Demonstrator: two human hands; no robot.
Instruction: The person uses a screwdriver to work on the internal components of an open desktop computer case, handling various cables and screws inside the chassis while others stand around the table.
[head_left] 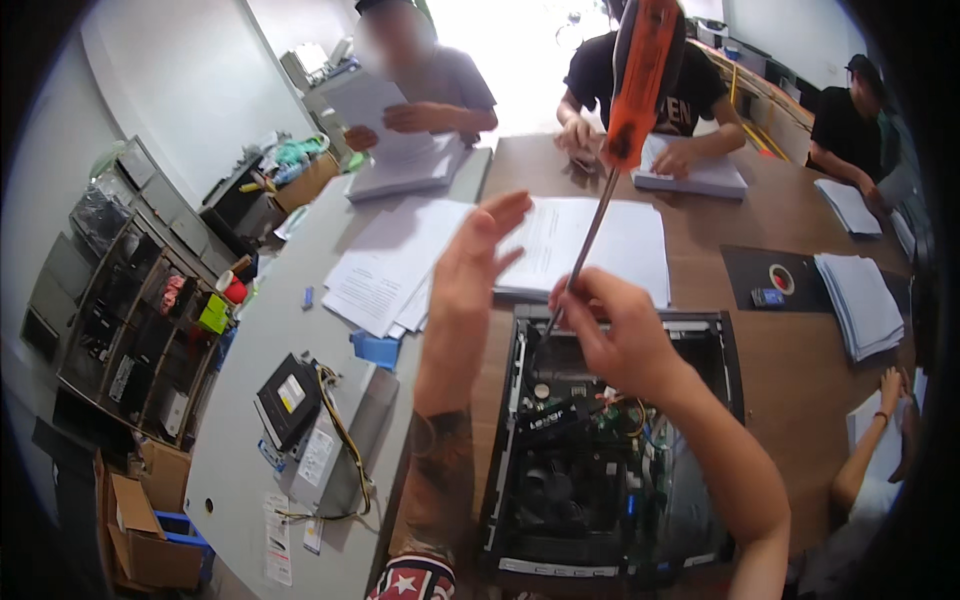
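Observation:
An opened black desktop computer case (734, 375) lies flat in front of me, its circuit board, fan housing and cables exposed. My right hand (622, 330) is over the far part of the case, thumb and fingers pinching the metal shaft of a long screwdriver (592, 232). Its orange and black handle points up and away, and the tip reaches down near the case's far left corner; whether it touches a screw I cannot tell. Left of the screwdriver, my left hand (468, 285) is raised beside the case, slightly blurred, fingers stretched out and holding nothing.
On the grey table at left lie a metal power supply (345, 425) with cables and a black optical drive (289, 400). Loose papers (385, 275) and a paper stack (600, 245) lie beyond the case. Co-workers handle papers across the table. A tape roll (781, 279) sits at right.

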